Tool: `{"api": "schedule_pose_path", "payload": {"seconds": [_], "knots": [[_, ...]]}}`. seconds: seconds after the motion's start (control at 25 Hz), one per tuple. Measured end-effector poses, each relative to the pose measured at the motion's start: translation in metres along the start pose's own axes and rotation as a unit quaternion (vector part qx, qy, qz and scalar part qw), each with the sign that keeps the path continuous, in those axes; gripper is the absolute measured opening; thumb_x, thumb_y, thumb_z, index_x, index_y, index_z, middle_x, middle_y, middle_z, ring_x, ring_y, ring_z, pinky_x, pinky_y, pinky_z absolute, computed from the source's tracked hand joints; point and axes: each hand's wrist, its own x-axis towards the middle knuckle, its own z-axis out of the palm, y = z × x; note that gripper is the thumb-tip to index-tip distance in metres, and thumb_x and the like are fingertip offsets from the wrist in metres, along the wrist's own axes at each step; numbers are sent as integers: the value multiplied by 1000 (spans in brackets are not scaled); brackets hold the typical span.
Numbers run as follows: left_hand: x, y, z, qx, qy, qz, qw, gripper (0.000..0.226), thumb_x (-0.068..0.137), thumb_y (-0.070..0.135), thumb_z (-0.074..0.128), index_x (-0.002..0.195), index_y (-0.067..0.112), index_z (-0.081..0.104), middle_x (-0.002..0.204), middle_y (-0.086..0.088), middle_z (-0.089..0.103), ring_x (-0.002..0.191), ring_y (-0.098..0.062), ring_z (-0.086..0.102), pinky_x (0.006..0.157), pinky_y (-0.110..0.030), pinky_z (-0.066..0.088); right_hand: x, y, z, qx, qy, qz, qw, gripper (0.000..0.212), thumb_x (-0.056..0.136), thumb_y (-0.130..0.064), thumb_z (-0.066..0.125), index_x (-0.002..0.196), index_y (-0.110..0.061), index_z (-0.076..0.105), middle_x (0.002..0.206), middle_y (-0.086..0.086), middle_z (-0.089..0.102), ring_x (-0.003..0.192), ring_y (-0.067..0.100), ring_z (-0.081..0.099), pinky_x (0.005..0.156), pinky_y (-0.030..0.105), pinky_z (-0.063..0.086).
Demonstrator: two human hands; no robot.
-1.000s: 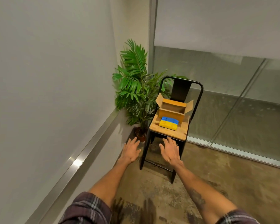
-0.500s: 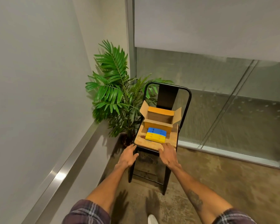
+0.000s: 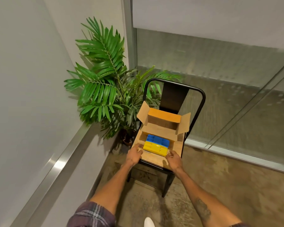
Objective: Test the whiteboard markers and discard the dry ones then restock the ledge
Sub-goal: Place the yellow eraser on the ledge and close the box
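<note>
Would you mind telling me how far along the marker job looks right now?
Nothing looks finished: no markers show on the silver metal ledge. In hand: the left hand and right hand flank the yellow plastic block beside the blue plastic block, before the open cardboard box on the black wooden-seated chair; grip unclear. Testing, discarding and restocking remain.

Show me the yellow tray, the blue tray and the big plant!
yellow tray (image 3: pixel 155 147): head view, middle of its top face.
blue tray (image 3: pixel 158 139): head view, middle of its visible top.
plant (image 3: pixel 103 94): head view, a broad green frond near its middle.
</note>
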Motion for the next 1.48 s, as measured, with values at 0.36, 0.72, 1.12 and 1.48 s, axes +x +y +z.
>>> {"api": "schedule_pose_path", "payload": {"seconds": [0.36, 0.72, 1.12, 1.48], "knots": [[62, -5, 34, -21, 0, -73, 997, 43, 100, 10, 44, 143, 7, 47, 147, -9, 50, 136, -27, 46, 112, -32, 34, 52, 11, 10, 134, -35, 94, 986, 34, 94, -9, 57, 128, -8, 59, 108, 5, 66, 91, 17, 59, 91, 35, 49], [83, -17, 59, -52, 12, -80, 995, 38, 89, 5, 48, 116, 20, 69, 113, -3, 69, 106, -25, 63, 91, -31, 46, 70, 16, 22, 143, -38, 81, 986, 28, 92, -9, 57, 119, -5, 63, 118, 4, 64, 100, 22, 57, 81, 25, 39], [16, -37, 17, -106, 123, -106, 981, 38, 93, 9, 51, 126, 18, 67, 121, -8, 70, 110, -25, 65, 90, -28, 48, 30, -1, 71, 147, -8, 61, 987, 35, 94, -13, 50, 126, -15, 64, 125, 1, 64, 114, 25, 59, 105, 41, 47], [-105, -110, -34, -149, 251, -112, 950, 37, 91, 0, 51, 119, 13, 72, 120, -9, 71, 115, -26, 63, 99, -31, 47, -75, -24, 129, 76, -63, -68, 993, 32, 95, -6, 50, 124, -6, 65, 124, 8, 63, 117, 24, 55, 101, 27, 38]]}}
